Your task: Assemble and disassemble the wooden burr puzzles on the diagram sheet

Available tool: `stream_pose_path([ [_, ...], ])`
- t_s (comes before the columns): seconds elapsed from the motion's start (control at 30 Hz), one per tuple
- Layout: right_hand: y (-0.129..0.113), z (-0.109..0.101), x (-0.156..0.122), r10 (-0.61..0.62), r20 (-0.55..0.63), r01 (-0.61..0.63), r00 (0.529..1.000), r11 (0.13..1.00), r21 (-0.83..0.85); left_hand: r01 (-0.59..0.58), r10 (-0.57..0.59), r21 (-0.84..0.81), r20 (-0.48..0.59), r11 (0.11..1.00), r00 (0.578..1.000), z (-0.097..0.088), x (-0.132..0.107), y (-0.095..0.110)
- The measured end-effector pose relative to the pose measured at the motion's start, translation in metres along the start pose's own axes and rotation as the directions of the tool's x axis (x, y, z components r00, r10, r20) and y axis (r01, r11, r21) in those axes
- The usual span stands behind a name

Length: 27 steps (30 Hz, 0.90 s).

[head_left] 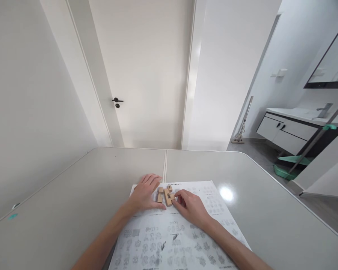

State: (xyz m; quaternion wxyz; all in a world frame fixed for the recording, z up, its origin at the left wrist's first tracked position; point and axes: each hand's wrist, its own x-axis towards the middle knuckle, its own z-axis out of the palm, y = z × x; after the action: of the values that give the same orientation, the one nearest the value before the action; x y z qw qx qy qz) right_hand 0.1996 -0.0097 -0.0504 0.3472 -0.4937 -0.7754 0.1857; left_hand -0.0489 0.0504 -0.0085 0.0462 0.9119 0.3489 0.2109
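Several small notched wooden puzzle pieces lie close together near the top of a printed sheet. My left hand [147, 193] is open beside the left wooden piece [160, 195], its fingers stretched away from me and its thumb pointing at the pieces. In the middle is a longer notched piece [167, 197], with a small wooden block [169, 188] at its far end. My right hand [190, 205] has thumb and fingertips closed on the wooden piece [172, 197] at the right of the group. Part of that piece is hidden by the fingertips.
The printed sheet [169, 221], covered in small grey diagrams, lies on a pale table [73, 210] with a seam down its middle. Beyond the table's far edge is a white door [146, 75]. A mop [243, 123], a sink cabinet [287, 129] and a green dustpan [284, 171] stand at the right.
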Motion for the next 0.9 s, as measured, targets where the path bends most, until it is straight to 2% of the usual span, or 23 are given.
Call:
stream_pose_path([
  [0.13,-0.003,-0.002,-0.001,-0.051,0.029,0.051,0.998,0.999,-0.008,-0.001,0.002,-0.018,0.052,1.000,0.999,-0.002,-0.004,-0.011],
  [0.27,-0.003,-0.002,-0.003,-0.092,0.058,0.093,0.994,0.995,-0.022,0.000,0.004,-0.037,0.103,0.999,0.995,-0.002,-0.005,-0.012],
  [0.6,-0.005,0.000,-0.005,-0.184,0.104,0.196,0.977,0.974,-0.113,0.065,-0.066,0.017,0.054,0.998,0.996,-0.008,-0.009,-0.016],
  [0.83,-0.006,0.003,-0.004,-0.229,0.111,0.241,0.967,0.964,-0.115,-0.004,0.010,-0.058,0.098,0.998,0.995,-0.002,-0.005,0.010],
  [0.9,-0.006,0.004,-0.004,-0.224,0.103,0.234,0.969,0.967,-0.098,-0.003,0.008,-0.064,0.083,0.998,0.997,0.002,-0.003,0.018],
])
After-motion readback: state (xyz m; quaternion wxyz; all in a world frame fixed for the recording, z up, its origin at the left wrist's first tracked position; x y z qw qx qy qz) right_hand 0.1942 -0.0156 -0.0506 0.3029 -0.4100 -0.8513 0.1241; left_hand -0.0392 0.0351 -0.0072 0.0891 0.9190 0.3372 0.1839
